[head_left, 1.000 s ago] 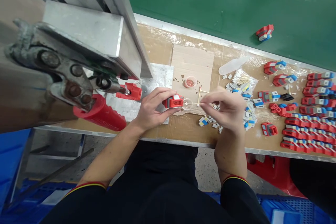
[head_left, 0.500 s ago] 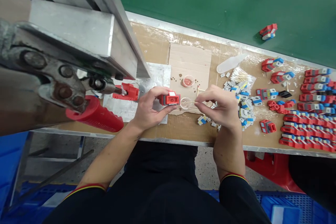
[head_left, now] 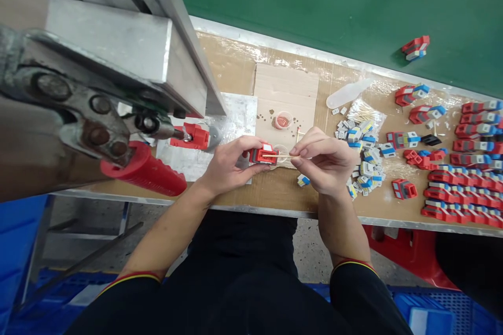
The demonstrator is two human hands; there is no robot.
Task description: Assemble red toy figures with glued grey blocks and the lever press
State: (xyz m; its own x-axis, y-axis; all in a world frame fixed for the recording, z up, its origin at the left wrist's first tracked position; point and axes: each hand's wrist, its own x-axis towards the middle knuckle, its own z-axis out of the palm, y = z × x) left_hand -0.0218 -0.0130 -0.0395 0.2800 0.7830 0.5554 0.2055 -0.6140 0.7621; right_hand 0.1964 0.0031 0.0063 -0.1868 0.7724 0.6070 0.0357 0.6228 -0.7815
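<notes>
Red plastic toy vehicle part (head_left: 262,154) sits clenched in the left hand's grip (head_left: 233,163), seemingly to steady its recess for the thin stick (head_left: 281,156) pinched by the right hand (head_left: 328,159)

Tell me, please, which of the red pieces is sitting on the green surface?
The lone red piece at the upper right, past the metal edging; every other one in view is on the near side.

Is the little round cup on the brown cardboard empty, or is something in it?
Not empty: reddish stuff shows inside the cup. How deep it is, I cannot tell.
</notes>
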